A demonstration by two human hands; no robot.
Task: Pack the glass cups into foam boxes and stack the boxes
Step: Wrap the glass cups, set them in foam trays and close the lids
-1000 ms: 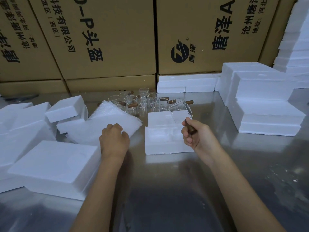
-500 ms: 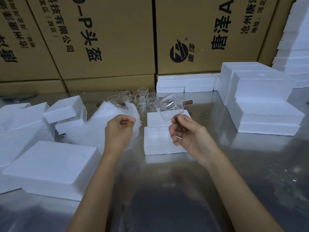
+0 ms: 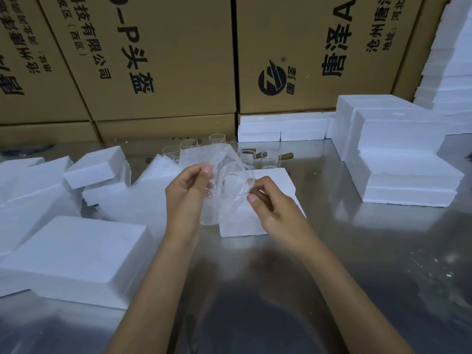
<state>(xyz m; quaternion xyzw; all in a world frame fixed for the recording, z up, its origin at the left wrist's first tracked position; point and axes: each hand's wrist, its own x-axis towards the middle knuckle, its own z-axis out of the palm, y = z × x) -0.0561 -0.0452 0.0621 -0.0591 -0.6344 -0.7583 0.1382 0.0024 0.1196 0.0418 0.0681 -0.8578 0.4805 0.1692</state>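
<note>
My right hand [image 3: 277, 210] grips a clear glass cup [image 3: 236, 181] by its brown handle, holding it tilted above an open foam box [image 3: 278, 180] in the middle of the metal table. My left hand [image 3: 187, 194] pinches a sheet of bubble wrap [image 3: 207, 154], which hangs against the cup's left side. Several more glass cups [image 3: 270, 159] with wooden handles stand behind the foam box. A pile of bubble wrap sheets [image 3: 143, 198] lies to the left.
Foam boxes and lids [image 3: 74, 254] lie at the left and front left. A stack of foam boxes [image 3: 398, 159] stands at the right, more foam pieces [image 3: 281, 126] at the back. Cardboard cartons [image 3: 163, 60] wall off the far side.
My left hand lifted a bubble wrap sheet off the pile and brought it up to the cup. My right hand raised the cup off the foam box and tilted it toward the left.
</note>
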